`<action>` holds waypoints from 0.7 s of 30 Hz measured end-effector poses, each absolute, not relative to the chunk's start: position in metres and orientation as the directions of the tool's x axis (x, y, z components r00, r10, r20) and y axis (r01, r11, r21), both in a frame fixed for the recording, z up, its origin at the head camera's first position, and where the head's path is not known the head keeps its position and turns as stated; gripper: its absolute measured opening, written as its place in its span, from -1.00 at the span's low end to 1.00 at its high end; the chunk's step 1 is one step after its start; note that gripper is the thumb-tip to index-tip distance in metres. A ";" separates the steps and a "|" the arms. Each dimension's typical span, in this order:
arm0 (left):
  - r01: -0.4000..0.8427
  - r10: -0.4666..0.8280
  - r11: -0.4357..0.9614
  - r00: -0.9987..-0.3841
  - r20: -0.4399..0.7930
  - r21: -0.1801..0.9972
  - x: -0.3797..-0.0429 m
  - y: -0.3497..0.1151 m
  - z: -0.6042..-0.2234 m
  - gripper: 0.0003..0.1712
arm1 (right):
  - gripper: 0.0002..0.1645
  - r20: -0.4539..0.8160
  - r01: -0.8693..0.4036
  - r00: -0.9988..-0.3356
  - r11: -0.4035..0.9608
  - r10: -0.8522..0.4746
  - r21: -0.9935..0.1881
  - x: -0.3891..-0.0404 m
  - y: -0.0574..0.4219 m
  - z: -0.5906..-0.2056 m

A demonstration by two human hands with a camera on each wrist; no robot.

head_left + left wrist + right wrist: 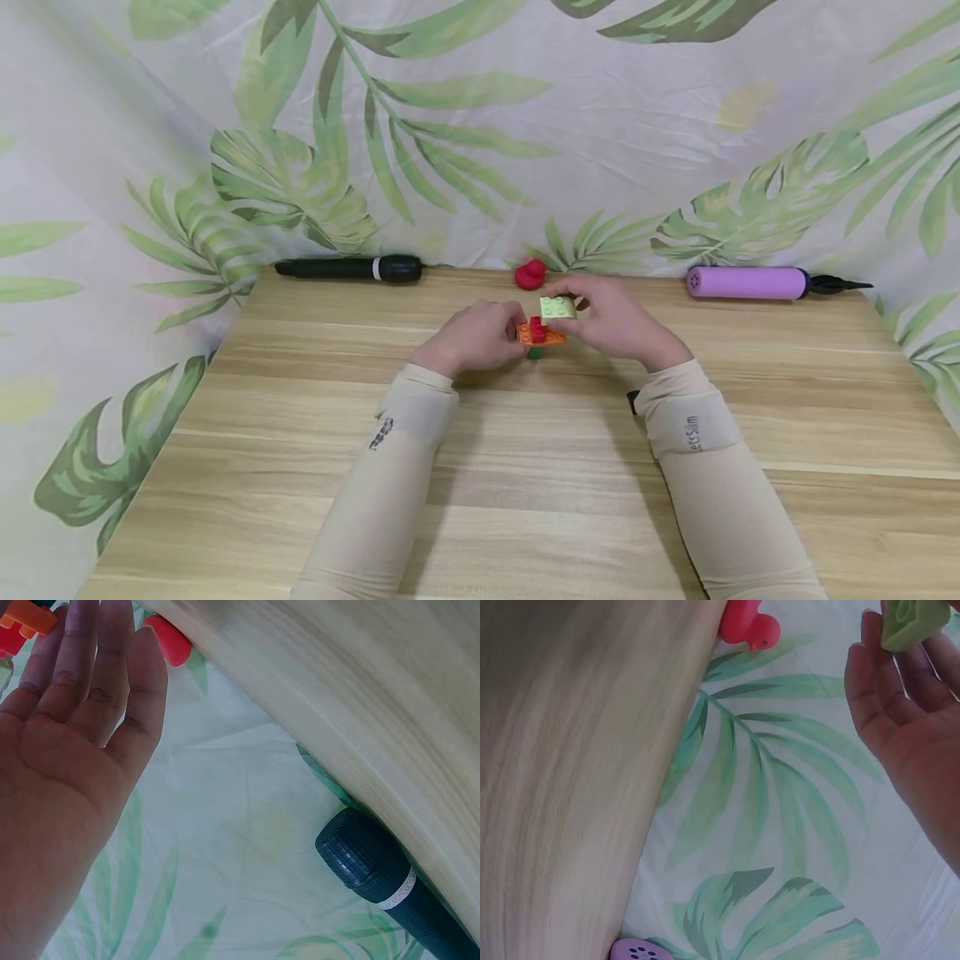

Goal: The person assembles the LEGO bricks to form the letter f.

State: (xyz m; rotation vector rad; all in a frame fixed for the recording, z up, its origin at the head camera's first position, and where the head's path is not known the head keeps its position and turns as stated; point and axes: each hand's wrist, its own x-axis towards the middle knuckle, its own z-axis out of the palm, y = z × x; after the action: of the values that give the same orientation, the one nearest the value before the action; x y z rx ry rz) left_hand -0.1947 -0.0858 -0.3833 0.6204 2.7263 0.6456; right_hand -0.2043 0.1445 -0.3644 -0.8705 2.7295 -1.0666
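Near the table's back edge my left hand point(483, 332) pinches the left end of a flat orange toy brick point(557, 338). A small red toy brick point(536, 331) sits on top of it, and a green piece point(535, 353) shows underneath. My right hand point(611, 315) grips a pale green toy brick point(557, 308) between thumb and fingers, just above the right part of the orange one. In the right wrist view the pale green brick appears at the fingertips, and the left wrist view catches only a corner of the orange brick point(31, 616).
A red rubber duck point(530, 274) sits at the back edge, just beyond the hands. To the left lies a black microphone point(352, 268), to the right a purple hand pump point(750, 282). Leaf-printed cloth point(465, 100) rises behind the wooden table point(517, 500).
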 end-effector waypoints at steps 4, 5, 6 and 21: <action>0.346 0.468 0.802 -0.870 -0.152 0.487 -0.195 -0.086 -0.384 -0.75 | -0.57 0.130 -0.499 -0.820 0.585 -0.557 -0.639 -0.204 0.142 -0.367; 0.346 0.468 0.801 -0.871 -0.151 0.489 -0.195 -0.086 -0.384 -0.76 | -0.57 0.132 -0.503 -0.816 0.579 -0.563 -0.642 -0.204 0.141 -0.367; 0.346 0.468 0.800 -0.871 -0.149 0.490 -0.195 -0.086 -0.384 -0.76 | -0.57 0.132 -0.506 -0.812 0.574 -0.569 -0.644 -0.204 0.141 -0.367; 0.343 0.465 0.802 -0.872 -0.151 0.489 -0.195 -0.086 -0.384 -0.75 | -0.57 0.098 -0.504 -0.807 0.593 -0.582 -0.628 -0.201 0.136 -0.365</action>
State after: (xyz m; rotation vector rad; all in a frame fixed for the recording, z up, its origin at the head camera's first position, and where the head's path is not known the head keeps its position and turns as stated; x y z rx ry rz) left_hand -0.1950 -0.0859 -0.3840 0.6237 2.7262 0.6661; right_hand -0.2008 0.1355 -0.3649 -0.9231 2.6979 -1.0066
